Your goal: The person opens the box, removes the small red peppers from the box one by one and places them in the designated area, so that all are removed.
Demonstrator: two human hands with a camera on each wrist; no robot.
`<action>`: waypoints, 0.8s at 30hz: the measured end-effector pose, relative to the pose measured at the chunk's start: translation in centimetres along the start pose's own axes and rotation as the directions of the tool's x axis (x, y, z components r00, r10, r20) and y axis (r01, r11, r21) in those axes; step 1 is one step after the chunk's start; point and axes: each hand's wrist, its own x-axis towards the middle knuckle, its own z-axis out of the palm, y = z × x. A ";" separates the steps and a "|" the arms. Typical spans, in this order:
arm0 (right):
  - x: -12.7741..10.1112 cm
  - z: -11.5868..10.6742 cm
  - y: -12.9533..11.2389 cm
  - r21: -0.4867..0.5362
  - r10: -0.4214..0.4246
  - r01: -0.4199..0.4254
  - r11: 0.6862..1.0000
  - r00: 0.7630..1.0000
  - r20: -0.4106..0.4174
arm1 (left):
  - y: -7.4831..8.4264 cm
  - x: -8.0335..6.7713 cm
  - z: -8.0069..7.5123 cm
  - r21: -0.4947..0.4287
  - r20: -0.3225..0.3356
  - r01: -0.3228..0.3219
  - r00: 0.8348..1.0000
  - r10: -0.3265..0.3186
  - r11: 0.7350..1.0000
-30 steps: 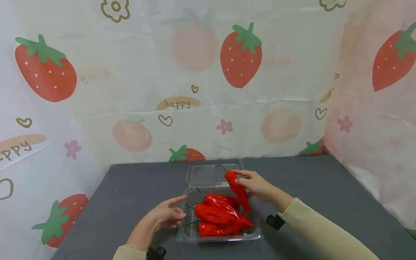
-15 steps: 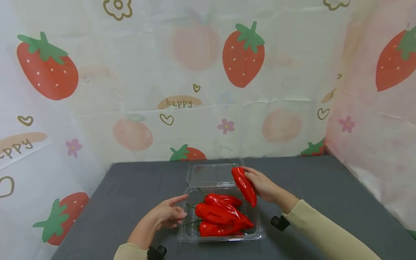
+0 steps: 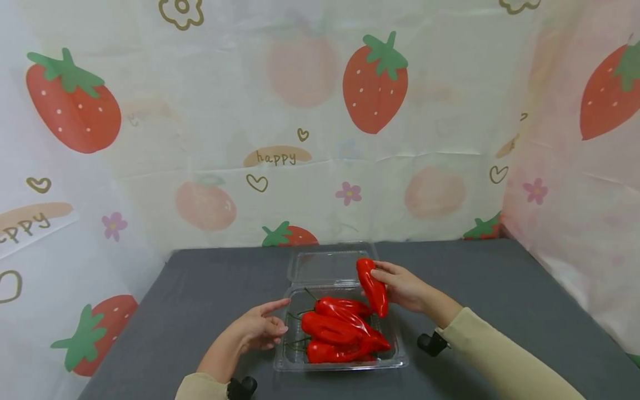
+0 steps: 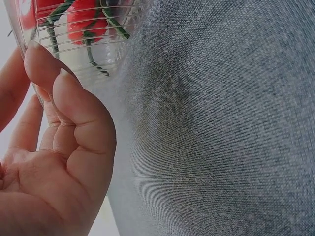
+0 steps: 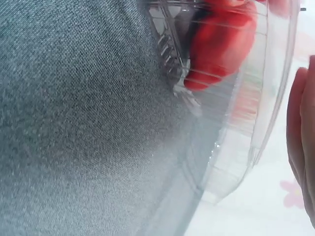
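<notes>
Pepper [image 3: 372,286] above container's [image 3: 345,364] far edge, seemingly.

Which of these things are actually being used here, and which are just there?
In use:
right hand holding a red pepper
left hand touching the clear box
peppers in the box

Just there:
grey cloth
strawberry backdrop

Both arms are in long cream-beige sleeves that end right at the wrists, hands bare, no gloves or rings showing. Just below the left hand [image 3: 257,331] a small black rounded knob pokes out under the cuff, and the right hand [image 3: 406,288] has the same black bit under its wrist.
</notes>
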 end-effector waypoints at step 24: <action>-2.4 -3.7 -1.5 -0.083 -0.002 -0.006 0.997 0.995 -0.097 | -0.4 0.3 0.0 -0.007 0.000 -0.021 1.000 0.021 1.000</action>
